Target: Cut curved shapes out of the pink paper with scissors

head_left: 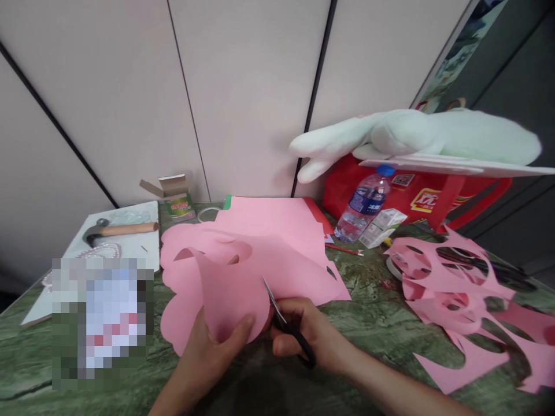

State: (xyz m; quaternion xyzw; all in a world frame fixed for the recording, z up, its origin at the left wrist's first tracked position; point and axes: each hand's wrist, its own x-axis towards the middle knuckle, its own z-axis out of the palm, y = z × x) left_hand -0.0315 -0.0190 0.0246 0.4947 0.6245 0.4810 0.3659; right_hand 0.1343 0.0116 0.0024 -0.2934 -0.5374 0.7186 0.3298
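Observation:
My left hand [221,349] grips a pink paper sheet [234,294] near its lower edge, the thumb lying on top. The near part of the sheet curls upward. In my right hand [303,332] is a pair of scissors [291,332] with black handles. Their blades point up and to the left and meet the sheet's rounded right edge. Beneath and behind lie more pink sheets [277,214], and scalloped pink paper shapes [176,315] show at the left. Some of my left fingers are hidden behind the paper.
Pink cut-out scraps [451,289] spread over the right side of the green table [368,358]. Behind them stand a water bottle [364,205], a small carton [381,228] and a red bag [416,196]. A hammer [125,229] lies on a white board [150,248] at left, near an open box [178,202].

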